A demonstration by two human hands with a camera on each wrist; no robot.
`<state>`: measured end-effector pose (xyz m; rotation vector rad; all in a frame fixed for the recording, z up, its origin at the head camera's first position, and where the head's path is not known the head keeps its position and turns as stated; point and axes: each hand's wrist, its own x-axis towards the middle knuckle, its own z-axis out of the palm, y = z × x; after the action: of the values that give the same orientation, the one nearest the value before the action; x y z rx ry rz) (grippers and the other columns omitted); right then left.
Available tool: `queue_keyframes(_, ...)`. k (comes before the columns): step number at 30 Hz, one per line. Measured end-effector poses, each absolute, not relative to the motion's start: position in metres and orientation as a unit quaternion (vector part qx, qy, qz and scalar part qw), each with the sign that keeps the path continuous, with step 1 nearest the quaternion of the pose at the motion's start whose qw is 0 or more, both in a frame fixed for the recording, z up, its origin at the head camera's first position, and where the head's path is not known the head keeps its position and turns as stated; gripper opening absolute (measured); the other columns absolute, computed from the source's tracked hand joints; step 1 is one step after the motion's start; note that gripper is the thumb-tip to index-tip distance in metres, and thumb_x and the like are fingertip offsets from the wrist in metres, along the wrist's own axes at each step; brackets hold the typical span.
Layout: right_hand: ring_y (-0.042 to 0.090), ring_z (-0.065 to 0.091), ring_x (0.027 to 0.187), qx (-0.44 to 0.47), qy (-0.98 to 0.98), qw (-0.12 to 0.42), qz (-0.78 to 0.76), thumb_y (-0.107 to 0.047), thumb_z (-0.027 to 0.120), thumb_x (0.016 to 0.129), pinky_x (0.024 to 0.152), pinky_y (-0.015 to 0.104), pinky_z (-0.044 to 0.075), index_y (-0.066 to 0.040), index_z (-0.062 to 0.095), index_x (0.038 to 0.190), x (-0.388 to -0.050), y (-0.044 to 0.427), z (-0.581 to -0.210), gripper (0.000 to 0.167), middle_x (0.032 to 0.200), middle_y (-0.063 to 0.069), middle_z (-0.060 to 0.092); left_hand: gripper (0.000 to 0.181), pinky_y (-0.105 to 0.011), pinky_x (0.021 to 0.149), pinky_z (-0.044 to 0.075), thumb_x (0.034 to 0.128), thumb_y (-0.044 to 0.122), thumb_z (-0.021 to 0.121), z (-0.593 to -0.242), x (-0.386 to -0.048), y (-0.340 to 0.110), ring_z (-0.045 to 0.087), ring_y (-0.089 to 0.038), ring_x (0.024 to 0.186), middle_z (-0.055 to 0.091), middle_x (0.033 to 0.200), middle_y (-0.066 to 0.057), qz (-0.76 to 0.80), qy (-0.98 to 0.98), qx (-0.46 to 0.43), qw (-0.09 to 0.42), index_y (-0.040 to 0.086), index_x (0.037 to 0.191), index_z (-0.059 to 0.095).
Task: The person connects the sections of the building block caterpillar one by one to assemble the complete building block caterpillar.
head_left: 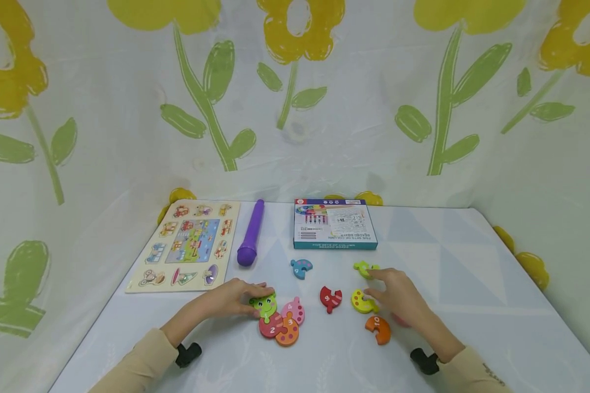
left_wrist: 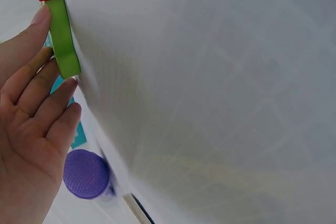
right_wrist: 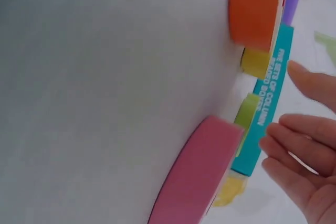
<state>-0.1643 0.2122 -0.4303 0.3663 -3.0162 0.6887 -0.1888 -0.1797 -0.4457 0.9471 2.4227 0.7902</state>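
Observation:
My left hand (head_left: 233, 299) holds the green smiling head piece (head_left: 266, 305) between thumb and fingers. In the left wrist view the thumb lies against the green edge (left_wrist: 64, 40). Joined to the head are a red piece (head_left: 270, 326), an orange piece (head_left: 288, 333) and a pink piece (head_left: 295, 310). My right hand (head_left: 405, 300) hovers with loose fingers over a light green piece (head_left: 363, 268) and a yellow piece (head_left: 360, 302). In the right wrist view, nothing is between those fingers (right_wrist: 302, 145). Another pink piece (head_left: 400, 321) is mostly hidden beneath this hand.
Loose blue (head_left: 301, 267), red (head_left: 330, 298) and orange (head_left: 381, 331) pieces lie on the table (head_left: 334, 365). Behind them are a picture board (head_left: 225, 240), a purple microphone (head_left: 252, 234) and a flat box (head_left: 335, 244). A flowered cloth (head_left: 354, 120) hangs around the table.

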Motion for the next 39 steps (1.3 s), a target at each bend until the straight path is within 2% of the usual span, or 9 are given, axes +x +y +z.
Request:
queue_keyframes(8,0.038,0.062,0.107,0.117,-0.973,0.02,0.197,-0.018,0.084,0.074,0.085,0.046,0.055,0.004,0.068,0.115,-0.17,0.224,-0.433,0.049,0.112,0.019,0.068,0.056,-0.04,0.109,0.035,0.0854,0.029,0.072,-0.445,-0.189,-0.18,0.041,-0.021,0.134,0.048,0.143,-0.004,0.289,0.869,0.34,0.214,0.017,0.138,0.055)
queue_keyframes(11,0.029,0.066,0.083,0.104,-0.974,0.012,0.2,-0.018,0.084,0.075,0.068,0.031,0.059,0.005,0.067,0.115,-0.171,0.226,-0.433,0.05,0.113,0.022,0.067,0.057,-0.04,0.109,0.035,0.0852,0.029,0.072,-0.445,-0.189,-0.18,0.041,-0.02,0.134,0.048,0.143,-0.003,0.289,0.869,0.341,0.214,0.017,0.138,0.055)
queue_keyframes(13,0.021,0.06,0.065,0.098,-0.975,0.003,0.201,-0.018,0.084,0.075,0.054,0.022,0.053,0.006,0.066,0.116,-0.172,0.227,-0.433,0.051,0.114,0.025,0.066,0.057,-0.04,0.109,0.035,0.0852,0.029,0.072,-0.445,-0.189,-0.18,0.041,-0.02,0.134,0.048,0.143,-0.003,0.29,0.868,0.34,0.215,0.017,0.138,0.055)
queue_keyframes(15,0.014,0.051,0.059,0.095,-0.974,-0.008,0.204,-0.019,0.083,0.076,0.046,0.02,0.047,0.007,0.066,0.116,-0.174,0.228,-0.433,0.051,0.115,0.026,0.065,0.056,-0.039,0.109,0.035,0.0851,0.029,0.072,-0.445,-0.189,-0.18,0.041,-0.02,0.135,0.048,0.143,-0.003,0.29,0.869,0.338,0.216,0.017,0.138,0.055)
queue_keyframes(19,0.019,0.062,0.077,0.105,-0.975,-0.009,0.195,-0.02,0.082,0.077,0.07,0.028,0.058,0.007,0.067,0.115,-0.18,0.229,-0.434,0.049,0.115,0.025,0.065,0.057,-0.039,0.109,0.036,0.0849,0.029,0.073,-0.445,-0.189,-0.18,0.041,-0.02,0.134,0.048,0.143,-0.002,0.288,0.869,0.338,0.215,0.017,0.138,0.055)
queue_keyframes(22,0.028,0.065,0.093,0.114,-0.975,-0.008,0.193,-0.02,0.082,0.077,0.084,0.042,0.056,0.007,0.067,0.114,-0.186,0.228,-0.434,0.048,0.114,0.024,0.066,0.057,-0.04,0.109,0.036,0.0848,0.029,0.073,-0.445,-0.189,-0.18,0.041,-0.02,0.134,0.048,0.143,-0.003,0.288,0.87,0.339,0.213,0.017,0.138,0.055)
queue_keyframes(25,0.032,0.064,0.099,0.118,-0.975,-0.013,0.188,-0.021,0.081,0.078,0.086,0.045,0.055,0.007,0.066,0.115,-0.191,0.226,-0.433,0.049,0.113,0.023,0.067,0.057,-0.04,0.109,0.035,0.0851,0.029,0.072,-0.445,-0.189,-0.18,0.042,-0.021,0.134,0.047,0.143,-0.005,0.288,0.87,0.338,0.214,0.017,0.138,0.055)
queue_keyframes(32,0.031,0.064,0.1,0.109,-0.975,-0.026,0.19,-0.021,0.08,0.08,0.087,0.043,0.055,0.007,0.065,0.118,-0.202,0.218,-0.434,0.049,0.114,0.021,0.067,0.057,-0.041,0.109,0.035,0.0855,0.029,0.072,-0.445,-0.188,-0.18,0.041,-0.023,0.134,0.046,0.144,-0.007,0.288,0.87,0.341,0.212,0.016,0.138,0.054)
queue_keyframes(39,0.022,0.061,0.086,0.125,-0.978,-0.007,0.164,-0.018,0.082,0.078,0.083,0.035,0.056,0.008,0.062,0.121,-0.212,0.206,-0.436,0.054,0.113,0.021,0.067,0.057,-0.042,0.109,0.036,0.0855,0.029,0.072,-0.444,-0.187,-0.179,0.042,-0.024,0.134,0.046,0.144,-0.008,0.285,0.872,0.339,0.211,0.017,0.138,0.055)
